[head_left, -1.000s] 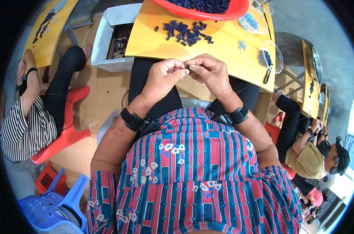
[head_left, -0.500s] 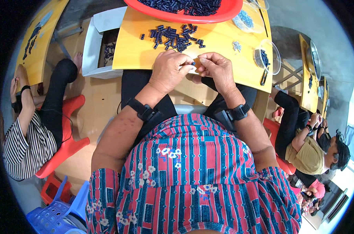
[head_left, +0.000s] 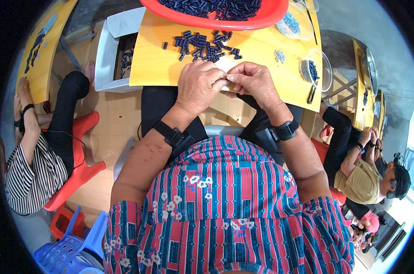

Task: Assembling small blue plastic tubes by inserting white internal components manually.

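My left hand (head_left: 199, 86) and my right hand (head_left: 254, 83) meet at the near edge of the yellow table, fingertips pinched together. A small dark piece showed at my left fingertips a moment ago; the fingers now cover it. My right thumb and forefinger press together beside it, and what they pinch is too small to make out. Just beyond my hands lies a loose pile of small dark blue plastic pieces (head_left: 199, 43). To the right of the pile sits a little heap of tiny light blue-grey parts (head_left: 280, 56).
A red basin (head_left: 202, 19) full of dark pieces stands at the far side. Clear tubs (head_left: 326, 71) hold parts at the right, with a black-handled tool (head_left: 311, 95) near one. A white box (head_left: 107, 68) is left of the table. Other people sit on both sides.
My hands have drawn closer together, with the right fingertips moving left onto the left ones. The dark piece between them has gone out of sight. The view has shifted slightly.
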A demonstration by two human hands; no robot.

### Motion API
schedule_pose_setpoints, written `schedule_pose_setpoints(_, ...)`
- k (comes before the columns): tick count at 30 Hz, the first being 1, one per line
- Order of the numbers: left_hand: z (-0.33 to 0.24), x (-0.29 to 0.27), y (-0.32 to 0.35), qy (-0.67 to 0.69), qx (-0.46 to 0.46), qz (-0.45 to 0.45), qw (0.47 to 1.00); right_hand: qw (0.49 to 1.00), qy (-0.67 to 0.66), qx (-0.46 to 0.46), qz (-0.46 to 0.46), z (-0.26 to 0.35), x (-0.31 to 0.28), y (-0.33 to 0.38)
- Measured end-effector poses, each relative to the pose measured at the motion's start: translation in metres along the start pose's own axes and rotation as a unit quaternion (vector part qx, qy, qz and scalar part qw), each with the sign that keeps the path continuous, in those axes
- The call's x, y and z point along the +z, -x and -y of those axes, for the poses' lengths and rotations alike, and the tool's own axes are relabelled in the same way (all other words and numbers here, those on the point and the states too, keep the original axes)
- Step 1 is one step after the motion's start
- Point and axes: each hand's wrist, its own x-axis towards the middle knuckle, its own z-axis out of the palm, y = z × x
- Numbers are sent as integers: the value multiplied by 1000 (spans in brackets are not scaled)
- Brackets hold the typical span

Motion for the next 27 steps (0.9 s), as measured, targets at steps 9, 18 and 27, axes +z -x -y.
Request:
schedule_pose_setpoints(9,-4,-1,6,0,19,-10,1000,999,28,14,36,2,-2,2)
schedule_pose_setpoints(18,-18,-3,16,13,16,-31,999,996,-3,45,77,1,-7,15)
schedule_pose_setpoints(27,-27,-17,26,5,12,-12,1000,992,-18,42,116,8,3,27)
